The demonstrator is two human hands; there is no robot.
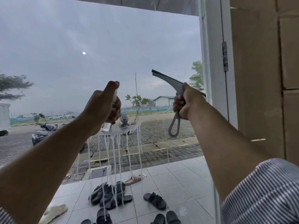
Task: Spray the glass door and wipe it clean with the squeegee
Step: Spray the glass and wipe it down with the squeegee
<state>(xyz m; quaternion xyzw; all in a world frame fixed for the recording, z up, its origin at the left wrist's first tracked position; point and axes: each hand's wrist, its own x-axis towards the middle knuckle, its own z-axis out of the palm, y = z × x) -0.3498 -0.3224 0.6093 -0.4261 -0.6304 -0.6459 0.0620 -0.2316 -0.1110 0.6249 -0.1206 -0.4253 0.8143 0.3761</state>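
**Q:** Striped sleeves (pixel 265 196) are seen nearest the lens, with both forearms raised toward the glass door (pixel 100 46). What is held?

**A:** A small clear spray bottle (pixel 113 109) is gripped upright in the left hand (pixel 103 109), the fingers wrapped round its body and the forefinger laid over the nozzle top. The squeegee (pixel 176 94) is clenched in the right hand (pixel 184 102), fingers closed tight about the handle just under the head.

**Q:** Which step is judged to be in hand?

**A:** Spraying, it would seem. A wet patch (pixel 124 128) is visible on the pane just below the bottle, with white runs (pixel 113 152) trailing down from it. The blade appears to be held clear of the glass, though contact cannot be ruled out from this view; wiping is judged not yet begun.

**Q:** How is the squeegee lying?

**A:** Its blade runs on a slant, from upper left down to lower right, where the far end is hidden behind the hand, near the white door frame (pixel 212 62). The handle hangs downward, its looped end lowest.

**Q:** What is called for next?

**A:** The blade would need to be levelled, pressed flat on the glass above the wet patch, and drawn down through the drips before they run further.
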